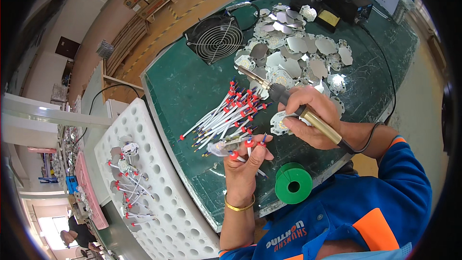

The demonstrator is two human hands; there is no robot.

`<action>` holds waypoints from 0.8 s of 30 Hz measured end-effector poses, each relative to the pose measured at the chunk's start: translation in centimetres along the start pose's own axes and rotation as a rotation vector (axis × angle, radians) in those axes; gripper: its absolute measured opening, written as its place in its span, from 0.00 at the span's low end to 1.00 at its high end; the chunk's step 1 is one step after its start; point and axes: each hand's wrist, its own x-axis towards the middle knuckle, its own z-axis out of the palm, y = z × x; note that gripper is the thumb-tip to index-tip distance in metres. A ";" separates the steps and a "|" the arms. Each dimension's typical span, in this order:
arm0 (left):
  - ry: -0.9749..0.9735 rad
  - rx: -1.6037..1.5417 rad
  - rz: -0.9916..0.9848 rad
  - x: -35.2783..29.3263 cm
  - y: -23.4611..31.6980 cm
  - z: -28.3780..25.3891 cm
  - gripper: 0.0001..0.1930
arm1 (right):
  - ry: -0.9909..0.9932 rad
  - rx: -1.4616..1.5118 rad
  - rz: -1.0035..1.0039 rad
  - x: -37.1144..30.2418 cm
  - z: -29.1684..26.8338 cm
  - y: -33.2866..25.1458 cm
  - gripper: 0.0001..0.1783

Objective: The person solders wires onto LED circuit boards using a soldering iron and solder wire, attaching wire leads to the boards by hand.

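Note:
My right hand [315, 115] is closed around a soldering iron [279, 94] with a black and gold handle. Its metal tip points up and left, above the table. Red-collared white wires [249, 143] are pinched in my left hand [244, 166], and something clear and shiny shows by its fingers, too unclear to name. Just beyond that hand lies a heap of similar wires [226, 118] with red collars and dark ends. A round metal circuit board [279, 123] lies beneath my right hand, partly covered by it. Close to my body is a green solder spool [293, 183].
Many silvery circuit boards [293, 62] are piled across the green table [168, 91]. Behind them are a black fan [216, 38], a soldering station [345, 1] and a yellow sponge [329, 18]. At left, a perforated white foam board [166, 192] bears wired boards [130, 149]. Another person [79, 233] is far off.

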 end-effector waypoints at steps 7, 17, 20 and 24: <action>-0.014 0.033 -0.097 -0.1 0.2 0.4 0.13 | -0.024 0.046 -0.031 0.1 0.1 0.3 0.14; -0.003 0.105 -0.109 -0.2 0.2 0.4 0.12 | -0.044 0.055 -0.157 0.2 0.1 0.3 0.13; 0.026 0.098 -0.085 -0.2 0.1 0.6 0.12 | -0.058 0.014 -0.209 0.2 0.1 0.2 0.13; 0.129 0.219 0.051 -0.3 0.0 1.8 0.10 | -0.034 -0.084 -0.259 -0.2 0.2 0.0 0.15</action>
